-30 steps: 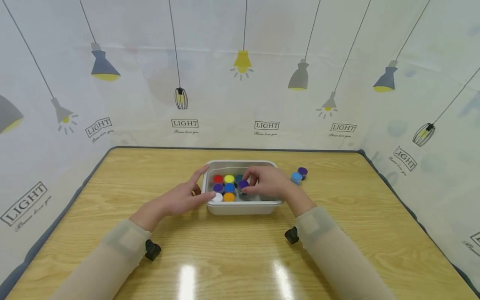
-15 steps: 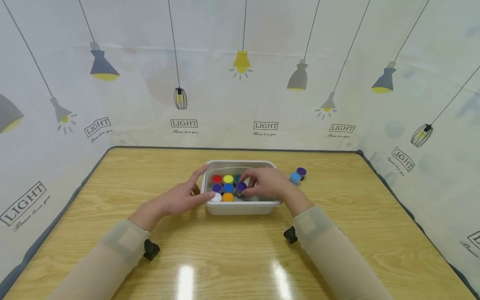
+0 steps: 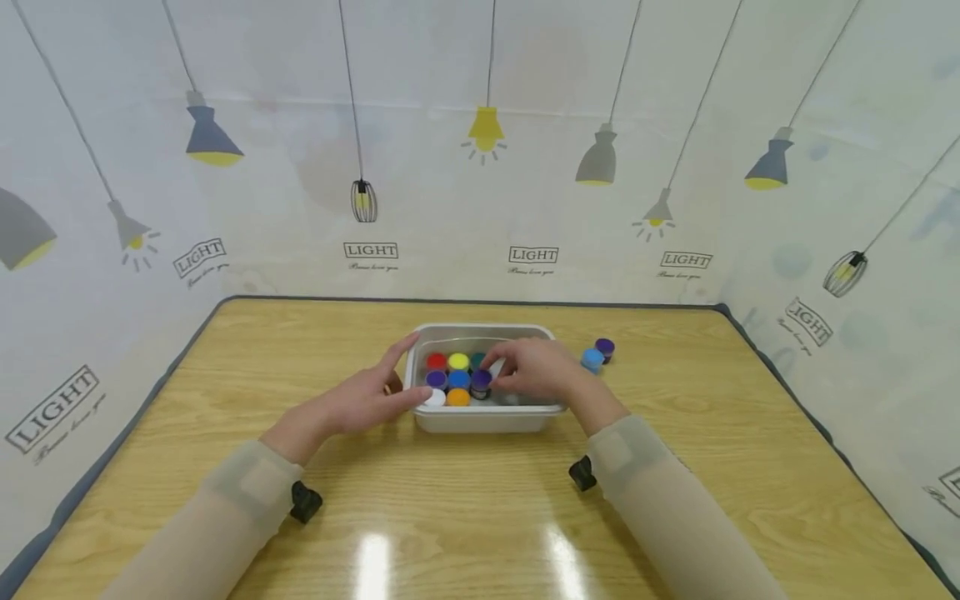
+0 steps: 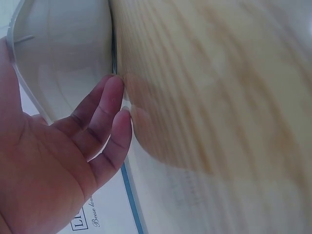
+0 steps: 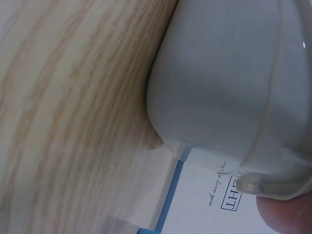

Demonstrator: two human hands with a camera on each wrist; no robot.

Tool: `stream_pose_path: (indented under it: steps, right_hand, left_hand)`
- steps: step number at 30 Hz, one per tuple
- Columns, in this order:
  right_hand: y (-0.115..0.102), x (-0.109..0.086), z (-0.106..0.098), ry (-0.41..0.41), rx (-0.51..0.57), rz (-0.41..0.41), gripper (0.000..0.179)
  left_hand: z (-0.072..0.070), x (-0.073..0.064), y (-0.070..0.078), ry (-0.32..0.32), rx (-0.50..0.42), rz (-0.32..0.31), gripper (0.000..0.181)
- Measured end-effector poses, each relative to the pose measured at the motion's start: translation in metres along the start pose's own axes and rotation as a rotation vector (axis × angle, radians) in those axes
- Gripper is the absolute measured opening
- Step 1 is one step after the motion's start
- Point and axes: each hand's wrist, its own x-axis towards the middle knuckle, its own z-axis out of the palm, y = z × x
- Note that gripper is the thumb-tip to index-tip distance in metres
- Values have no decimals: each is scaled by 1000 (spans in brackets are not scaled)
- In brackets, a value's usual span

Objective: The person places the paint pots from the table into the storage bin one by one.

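A white plastic tub [image 3: 480,421] stands mid-table with several small paint pots inside. Their lids are red [image 3: 437,361], yellow [image 3: 458,361], dark green, blue [image 3: 458,380], purple, white and orange [image 3: 458,397]. My left hand [image 3: 360,402] steadies the tub's left side, fingers fairly straight; its thumb reaches over the rim by the white lid. In the left wrist view the lower fingers [image 4: 114,105] rest along the tub's outer wall. Inside the tub, my right hand [image 3: 536,368] is beside a purple-lidded pot [image 3: 482,381] standing upright, the thumb just off it.
Right of the tub, a light-blue-lidded pot [image 3: 592,360] and another purple-lidded pot [image 3: 604,350] stand on the wooden table [image 3: 450,508]. A lamp-patterned backdrop [image 3: 427,183] rises behind the table and along both sides.
My right hand has set the purple-lidded pot down beside the blue one, a little to the left, and its fingers have loosened from it. The left hand stays at the tub.
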Motion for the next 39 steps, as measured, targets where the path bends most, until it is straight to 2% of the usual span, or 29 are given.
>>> stream_pose_path:
  steps: [15,19,23,27,34,39]
  right_hand:
    - [3,0,0,33,57,-15,29]
    - [6,-2,-1,60,143,-42,27]
    - [11,-4,-3,87,273,-86,27]
    - [17,-11,-12,123,345,-113,29]
    - [40,-32,-29,239,330,-104,30]
    - [67,-51,-35,261,355,-67,30]
  left_hand:
    - [-3,1,-2,7,2,3,102]
    - [-3,1,-2,1,-3,14,102]
    - [-2,1,-2,-5,-2,11,103]
    - [-1,1,-2,-8,-4,-2,102]
    - [-1,-1,0,-11,0,-8,101]
    - [-2,-1,0,-9,1,-17,101]
